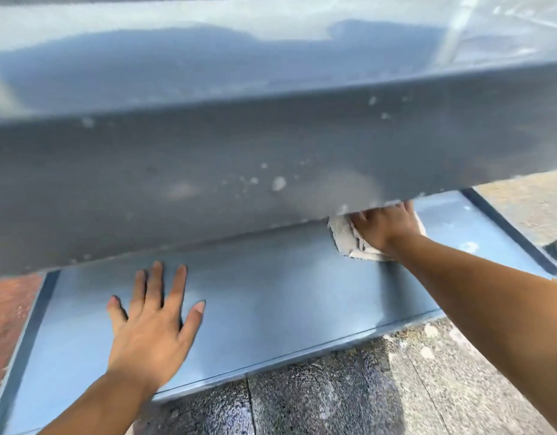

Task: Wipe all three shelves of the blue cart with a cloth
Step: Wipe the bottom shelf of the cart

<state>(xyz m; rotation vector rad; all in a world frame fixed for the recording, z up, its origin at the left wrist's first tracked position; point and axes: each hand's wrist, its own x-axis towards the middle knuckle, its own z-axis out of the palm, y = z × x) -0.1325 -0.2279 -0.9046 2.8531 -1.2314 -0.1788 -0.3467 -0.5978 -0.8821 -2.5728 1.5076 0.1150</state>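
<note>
The blue cart fills the view. An upper shelf [239, 70] with a deep, speckled front lip [208, 171] overhangs a lower shelf [270, 296]. My right hand [387, 227] presses a crumpled white cloth [346, 238] flat on the lower shelf, far back under the lip, and its fingertips are hidden there. My left hand [154, 321] lies flat on the lower shelf near its front left, fingers spread, holding nothing. No other shelf is in view.
Grey speckled paving [349, 387] lies below the shelf's front edge. Reddish paving [7, 318] shows at the left. A raised dark rim [509, 230] runs along the lower shelf's right side, and the overhanging lip leaves little height above the shelf's back.
</note>
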